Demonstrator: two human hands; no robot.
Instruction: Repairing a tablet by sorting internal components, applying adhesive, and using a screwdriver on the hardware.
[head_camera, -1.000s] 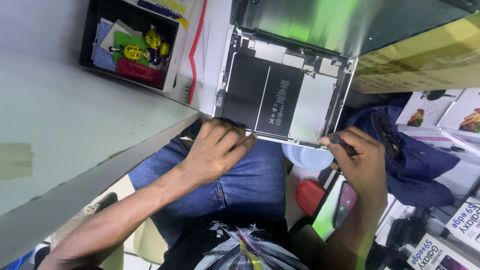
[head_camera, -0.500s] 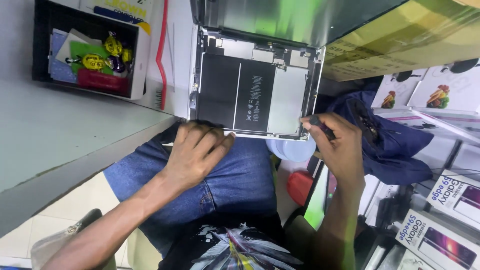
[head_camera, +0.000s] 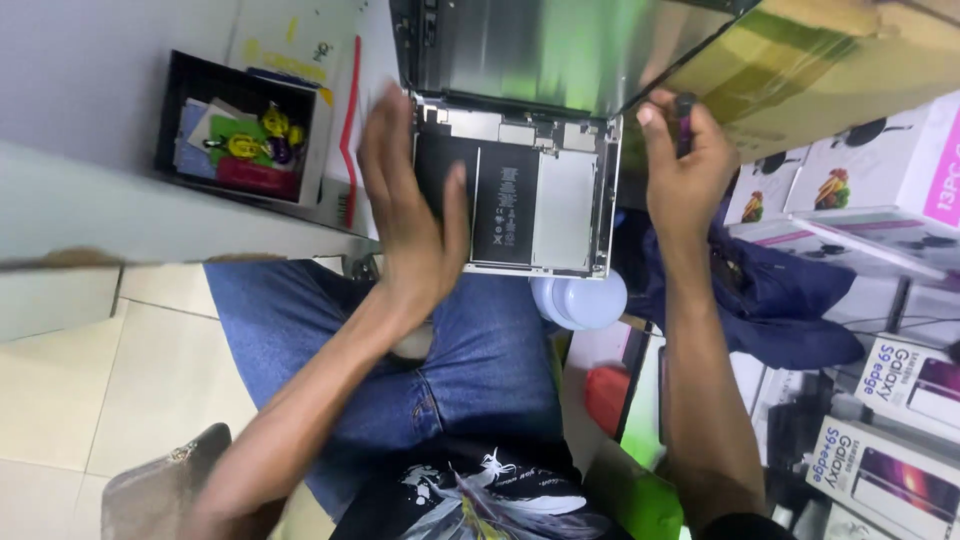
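Table (head_camera: 90, 130): pale grey-white top, its edge running along the lower left. Directly on it lies an opened tablet body (head_camera: 540, 200) with its black battery exposed. Left of the tablet body stands a black tray (head_camera: 170, 130) of small coloured items. Between tray and tablet body lies a white sheet (head_camera: 340, 100) marked with a red line.

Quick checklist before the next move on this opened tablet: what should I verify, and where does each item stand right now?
1. Left hand steadying the tablet body: ok, palm lies over its left part.
2. Right hand gripping the dark tool: ok.
3. Screen panel lifted clear: ok, hinged up.
4. Black battery intact: cannot tell, partly covered.
5. Tool tip position: cannot tell, hidden.
6. Tablet fully supported on the counter: not ok, it overhangs the lap.
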